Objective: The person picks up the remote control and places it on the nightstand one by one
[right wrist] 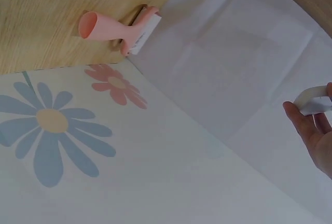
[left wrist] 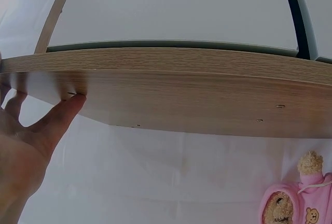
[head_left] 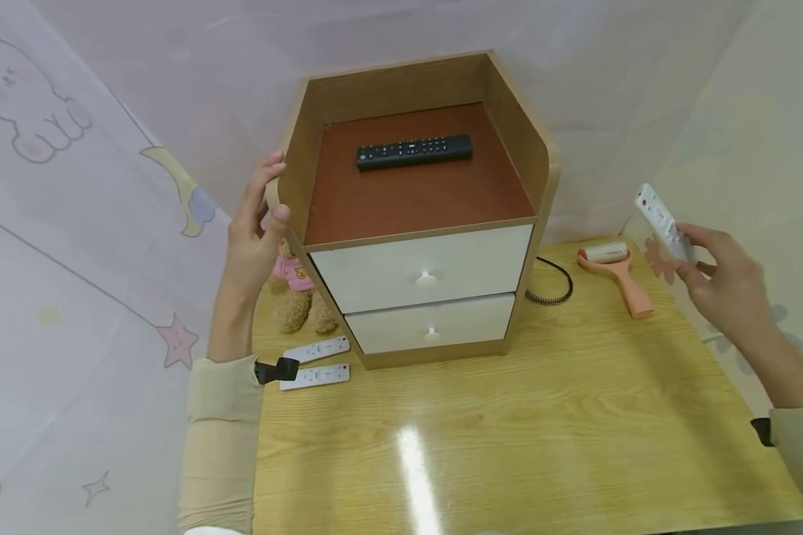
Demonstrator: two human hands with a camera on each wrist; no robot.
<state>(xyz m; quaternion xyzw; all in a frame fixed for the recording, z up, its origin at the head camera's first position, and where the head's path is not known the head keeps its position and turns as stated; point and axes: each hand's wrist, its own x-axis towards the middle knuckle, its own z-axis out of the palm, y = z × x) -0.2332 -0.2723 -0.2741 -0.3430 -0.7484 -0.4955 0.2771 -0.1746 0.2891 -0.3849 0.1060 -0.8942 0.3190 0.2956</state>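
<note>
My right hand (head_left: 729, 286) pinches a white remote control (head_left: 665, 223) by one end, raised at the right; only part of it shows in the right wrist view. My left hand (head_left: 250, 238) touches the left side panel of a small wooden cabinet (head_left: 435, 362), its fingers spread near the front edge. In the left wrist view the thumb presses the panel's outer face (left wrist: 181, 102). A black remote (head_left: 415, 151) lies on the cabinet's brown top shelf (head_left: 408, 200). Two more white remotes, an upper one (head_left: 317, 349) and a lower one (head_left: 315, 377), lie left of the cabinet.
Two white drawers, the upper (head_left: 375, 279) and the lower (head_left: 388, 334), face me. A teddy bear (head_left: 293, 308) in pink sits left of the cabinet. To the right on the wooden table (head_left: 495, 438) lie a black headband (head_left: 569, 286) and a pink lint roller (head_left: 625, 286). Patterned walls surround it.
</note>
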